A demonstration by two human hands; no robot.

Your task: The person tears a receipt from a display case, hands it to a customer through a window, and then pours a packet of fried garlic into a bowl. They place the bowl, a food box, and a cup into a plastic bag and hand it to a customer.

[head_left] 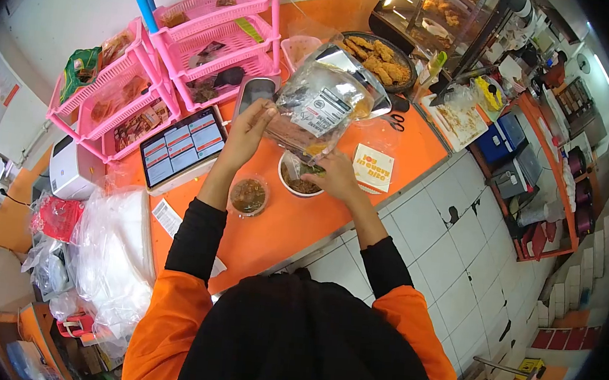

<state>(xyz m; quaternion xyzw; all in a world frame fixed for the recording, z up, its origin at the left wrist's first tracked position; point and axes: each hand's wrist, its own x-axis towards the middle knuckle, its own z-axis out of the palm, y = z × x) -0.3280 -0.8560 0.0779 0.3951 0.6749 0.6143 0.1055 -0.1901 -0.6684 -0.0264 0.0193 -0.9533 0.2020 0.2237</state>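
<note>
Fingers of the left hand (254, 124) are closed on the near left corner of a clear bag (318, 112), which hangs tilted above the table (410, 145), its label facing up. Fingers of the right hand (340, 179) are bent in at the right side of the bowl (286, 188), just under the bag's near edge; whether they grip the rim, the food or some clear film inside, I cannot tell. The bowl sits on the table under the bag, with brown food showing in it. A cup (249, 197) of dark liquid is just beside it on the near left, and a printed box (374, 168) lies to the right of the right hand.

The bag covers the far part of the bowl, so to work well here, I would tip it up or draw it a little to the far left, giving the right fingers a clear view. The left grip is at one corner only, and the soft bag may swing or fold; a firmer pinch farther along its edge should steady it. The right hand does best with small, light moves, fingertips inside the rim and wrist high, so the bowl does not slide. Both forearms want to be lifted past the cup, since a dragged sleeve or a sagging bag corner could tip it.
</note>
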